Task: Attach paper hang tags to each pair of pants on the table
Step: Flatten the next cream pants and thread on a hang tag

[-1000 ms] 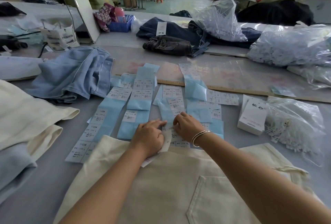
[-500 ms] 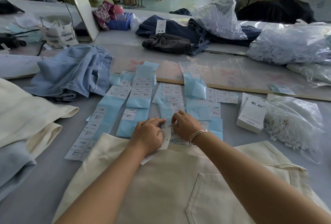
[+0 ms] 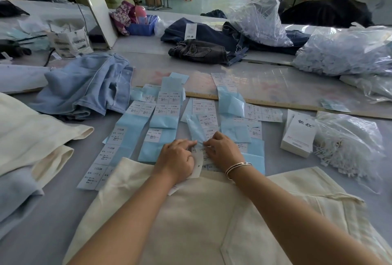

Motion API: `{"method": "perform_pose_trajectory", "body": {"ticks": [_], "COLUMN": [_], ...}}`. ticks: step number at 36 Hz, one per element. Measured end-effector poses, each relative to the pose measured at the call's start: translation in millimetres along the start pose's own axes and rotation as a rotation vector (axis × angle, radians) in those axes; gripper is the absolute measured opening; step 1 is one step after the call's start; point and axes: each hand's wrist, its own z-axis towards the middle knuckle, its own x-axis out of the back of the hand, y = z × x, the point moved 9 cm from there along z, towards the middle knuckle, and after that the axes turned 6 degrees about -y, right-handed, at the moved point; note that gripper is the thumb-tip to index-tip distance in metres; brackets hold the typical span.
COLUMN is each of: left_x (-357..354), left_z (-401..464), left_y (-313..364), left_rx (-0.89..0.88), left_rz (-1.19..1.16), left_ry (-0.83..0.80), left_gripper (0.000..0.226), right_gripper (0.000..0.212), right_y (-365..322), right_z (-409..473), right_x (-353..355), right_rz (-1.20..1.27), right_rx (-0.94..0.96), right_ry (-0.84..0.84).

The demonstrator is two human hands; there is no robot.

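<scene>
On the sticker sheets (image 3: 135, 137) printed "1103#", both hands (image 3: 199, 154) pinch one white label (image 3: 198, 164)

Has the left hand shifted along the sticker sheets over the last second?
No. The left hand stays beside the right hand on the same label strip, just beyond the cream pants edge.

Cream pants (image 3: 191, 211) below fingers. Under fingertips, white labels (image 3: 206, 120) with black print on pale blue backing sheets (image 3: 163, 122). Left of fingers, light blue jeans (image 3: 89, 91). Beyond fingers, dark navy jeans (image 3: 212, 33) and charcoal jeans (image 3: 197, 51). Right of fingers, white box (image 3: 298, 135), black characters. Silver bangle (image 3: 237, 167) behind right fingers. Grey table (image 3: 53, 211).
</scene>
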Motion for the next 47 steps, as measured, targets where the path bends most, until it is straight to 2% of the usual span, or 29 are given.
{"method": "perform_pose_trajectory", "body": {"ticks": [4,6,11,13,17,22,28,36,39,47], "left_x": [-3.6,-3.3,2.8,6.1,2.2,-10.5,-15.3,-15.1,-15.6,-13.9], "left_z": [1.8,2.4,-0.7,-3.2,-2.9,4.0,7.0,7.7,7.3,7.0], "left_y": [-1.9,-2.5,3.6,6.8,8.6,2.6,-2.4,-2.0,-2.5,-0.6], "left_rx": [-0.009,-0.010,-0.025,-0.054,-0.122,-0.090,-0.040,-0.037,-0.035,-0.038], "left_rz": [0.027,0.027,0.047,0.077,0.118,0.127,0.134,0.122,0.116,0.113], "left_ry": [-0.005,0.004,0.015,0.046,0.036,-0.072,-0.084,-0.072,-0.077,-0.070], "left_gripper": [0.031,0.028,0.047,0.046,0.035,0.061,0.067,0.063,0.058,0.063], "right_gripper": [0.029,0.029,0.025,0.023,0.023,0.023,0.022,0.031,0.027,0.022], "right_y": [-0.8,-1.0,4.4,4.1,3.3,1.1,-4.1,-5.5,-2.3,-0.2], "right_z": [-0.5,-1.3,-3.8,-2.8,2.9,10.8,13.3,-0.1,-6.9,-5.3], "right_x": [0.6,-0.5,0.3,-0.9,-3.0,-5.0,-8.8,-8.1,-2.8,-1.8], "right_rz": [-0.013,-0.019,0.058,0.053,0.055,0.007,-0.088,-0.118,-0.044,0.016], "right_rx": [0.006,0.012,-0.023,-0.023,-0.022,-0.033,-0.019,0.112,0.097,0.072], "right_ry": [0.022,0.022,0.068,0.065,-0.013,-0.126,-0.185,-0.070,0.030,0.052]}}
